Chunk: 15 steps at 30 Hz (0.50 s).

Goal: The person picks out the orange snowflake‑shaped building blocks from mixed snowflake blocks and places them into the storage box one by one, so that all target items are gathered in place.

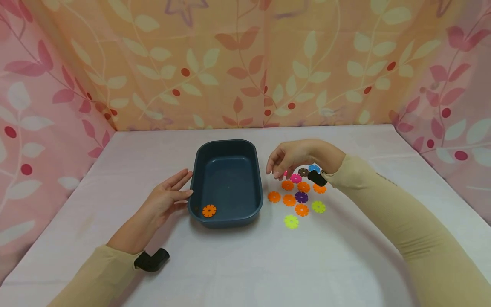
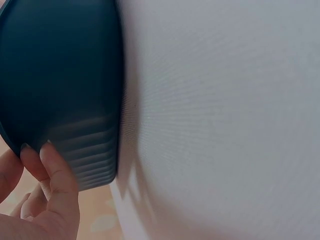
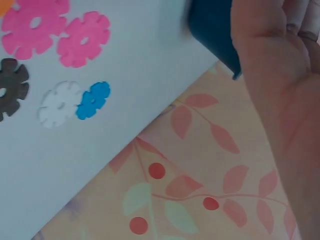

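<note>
Left grip (image 1: 166, 197) touches tub (image 1: 232, 181)

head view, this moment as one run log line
left hand: touching tub | right hand: over table | orange disc: in tub | other discs: on table beside tub

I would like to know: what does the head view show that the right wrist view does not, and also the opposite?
Only the head view shows the left hand, the orange disc inside the tray, the purple disc and the yellow-green discs.

Only the right wrist view shows a white disc that can be made out.

Both show the right hand, part or all of the tray, pink discs, a dark disc and the patterned backdrop.
</note>
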### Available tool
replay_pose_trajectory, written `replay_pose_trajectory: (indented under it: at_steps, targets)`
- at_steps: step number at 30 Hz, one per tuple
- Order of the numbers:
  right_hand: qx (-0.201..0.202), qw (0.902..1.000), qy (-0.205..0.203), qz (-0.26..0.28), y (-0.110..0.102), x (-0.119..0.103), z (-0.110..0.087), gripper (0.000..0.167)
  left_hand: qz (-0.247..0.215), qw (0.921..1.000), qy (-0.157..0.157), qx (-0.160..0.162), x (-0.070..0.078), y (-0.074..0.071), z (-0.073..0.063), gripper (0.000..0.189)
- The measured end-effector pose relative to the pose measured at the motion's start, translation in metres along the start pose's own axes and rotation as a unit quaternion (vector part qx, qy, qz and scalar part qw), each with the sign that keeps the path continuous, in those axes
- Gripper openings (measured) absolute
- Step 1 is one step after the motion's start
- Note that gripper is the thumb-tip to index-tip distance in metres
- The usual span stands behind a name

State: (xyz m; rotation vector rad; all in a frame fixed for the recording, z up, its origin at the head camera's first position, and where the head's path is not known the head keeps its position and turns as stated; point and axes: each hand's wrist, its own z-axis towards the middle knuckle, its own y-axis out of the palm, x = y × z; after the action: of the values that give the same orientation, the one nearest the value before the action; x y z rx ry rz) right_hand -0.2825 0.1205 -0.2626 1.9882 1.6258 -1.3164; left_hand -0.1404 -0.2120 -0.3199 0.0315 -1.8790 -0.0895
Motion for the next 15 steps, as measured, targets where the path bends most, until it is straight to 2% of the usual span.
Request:
replay_pose_trajectory:
  at_steps: [9,15]
  targets:
    - [-0.019,0.9998,0.004,-0.004,0.008,0.024,0.013,0.023,0.001,1.0000,0.005,-0.002,0.000,0.001,0.000,0.071]
    - [-0.039,0.9987,0.016,-0.027,0.015,0.036,0.024,0.023,0.002,1.0000,0.007,-0.001,-0.001,0.000,-0.001,0.070]
